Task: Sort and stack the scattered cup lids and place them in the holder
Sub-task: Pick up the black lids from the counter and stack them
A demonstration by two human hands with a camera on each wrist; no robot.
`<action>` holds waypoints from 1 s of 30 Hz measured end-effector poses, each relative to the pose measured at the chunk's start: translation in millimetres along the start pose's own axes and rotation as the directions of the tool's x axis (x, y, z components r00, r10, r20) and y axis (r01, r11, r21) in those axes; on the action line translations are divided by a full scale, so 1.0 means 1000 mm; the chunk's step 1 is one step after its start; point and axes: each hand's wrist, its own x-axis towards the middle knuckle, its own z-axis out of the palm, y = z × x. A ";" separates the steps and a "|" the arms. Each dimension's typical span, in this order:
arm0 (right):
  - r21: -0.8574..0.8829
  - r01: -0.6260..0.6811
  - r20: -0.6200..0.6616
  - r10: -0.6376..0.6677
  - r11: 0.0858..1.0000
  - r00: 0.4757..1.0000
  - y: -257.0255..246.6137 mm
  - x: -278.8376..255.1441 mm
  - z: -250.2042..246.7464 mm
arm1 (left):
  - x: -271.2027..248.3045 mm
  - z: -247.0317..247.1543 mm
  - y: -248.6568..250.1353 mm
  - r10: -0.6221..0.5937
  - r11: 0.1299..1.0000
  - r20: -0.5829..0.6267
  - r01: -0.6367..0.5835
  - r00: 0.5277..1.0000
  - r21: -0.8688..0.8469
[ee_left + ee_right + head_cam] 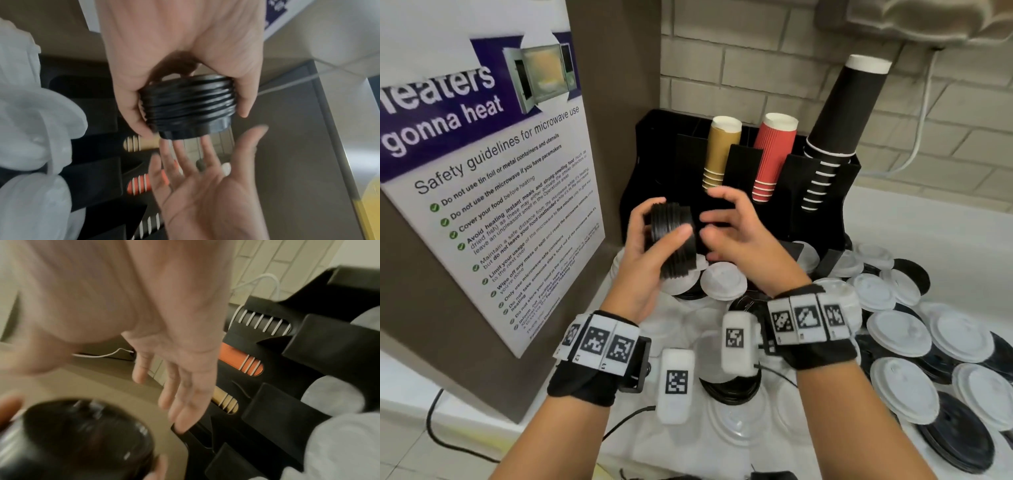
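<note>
White counter (pixel 928 236) by tiled wall, loose white and black lids (pixel 900 329) scattered on it, left hand (pixel 643 246) gripping stack of black lids (pixel 673 236) in front of black cup holder (pixel 822 205), right hand (pixel 736 236) just beside stack, fingers spread, holding nothing

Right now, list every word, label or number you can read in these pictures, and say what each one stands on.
All on the white and purple microwave poster on the brown wall panel:
"...eaters gonna heat" (first word cut off)
"Safety guidelines for microwave use"
"Do not use tin foil or metal containers and utensils"
"Cover your food before heating"
Lower bullet lines: too small and blurred to read fully.
Square black-and-white code tags on the wristbands: patterns, with tiny unreadable marks.
Paper cups and lids: no text visible.
</note>
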 end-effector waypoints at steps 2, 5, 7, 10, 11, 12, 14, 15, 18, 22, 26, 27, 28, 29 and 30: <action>-0.260 -0.052 0.002 0.055 0.964 0.998 -0.005 0.019 -0.003 | 0.005 -0.008 0.006 0.022 0.999 -0.063 -0.025 0.998 -0.047; -0.807 -0.015 0.265 0.384 0.590 0.884 0.000 0.044 0.005 | 0.009 -0.019 0.014 0.036 0.997 -0.103 -0.043 0.994 -0.066; -0.943 0.096 0.275 0.590 0.317 0.759 0.008 0.052 0.016 | 0.009 -0.023 0.018 0.041 0.997 -0.099 -0.047 0.994 -0.060; -0.974 0.165 0.228 0.694 0.157 0.683 0.019 0.056 0.029 | 0.007 -0.026 0.020 0.043 0.998 -0.089 -0.048 0.995 -0.050; -0.977 0.173 0.212 0.707 0.128 0.675 0.021 0.057 0.032 | 0.006 -0.027 0.020 0.046 0.998 -0.090 -0.050 0.995 -0.046; -0.977 0.180 0.207 0.708 0.115 0.675 0.022 0.058 0.034 | 0.006 -0.028 0.021 0.048 0.998 -0.093 -0.052 0.995 -0.044; -0.969 0.212 0.243 0.682 0.131 0.689 0.018 0.060 0.034 | 0.007 -0.030 0.022 0.054 0.997 -0.098 -0.058 0.994 -0.043; -0.961 0.231 0.272 0.659 0.150 0.702 0.015 0.060 0.033 | 0.007 -0.032 0.022 0.056 0.997 -0.103 -0.060 0.993 -0.042; -0.948 0.274 0.315 0.608 0.163 0.729 0.009 0.062 0.032 | 0.010 -0.033 0.022 0.051 0.998 -0.111 -0.055 0.993 -0.031; -0.945 0.291 0.326 0.532 0.151 0.782 0.006 0.064 0.032 | 0.011 -0.032 0.021 0.056 0.998 -0.114 -0.059 0.992 -0.025; -0.965 0.231 0.262 0.508 0.123 0.820 0.005 0.068 0.036 | 0.010 -0.034 0.021 0.058 0.998 -0.113 -0.060 0.992 -0.017; -0.967 0.238 0.248 0.550 0.091 0.797 0.006 0.069 0.039 | 0.010 -0.034 0.021 0.060 0.998 -0.114 -0.062 0.992 -0.015; -0.965 0.253 0.244 0.591 0.069 0.769 0.009 0.069 0.042 | 0.010 -0.035 0.021 0.062 0.998 -0.115 -0.064 0.991 -0.015; -0.961 0.268 0.249 0.617 0.063 0.747 0.013 0.070 0.044 | 0.010 -0.036 0.021 0.063 0.998 -0.115 -0.065 0.991 -0.014; -0.958 0.279 0.256 0.622 0.063 0.739 0.018 0.069 0.045 | 0.010 -0.037 0.021 0.064 0.998 -0.114 -0.066 0.991 -0.012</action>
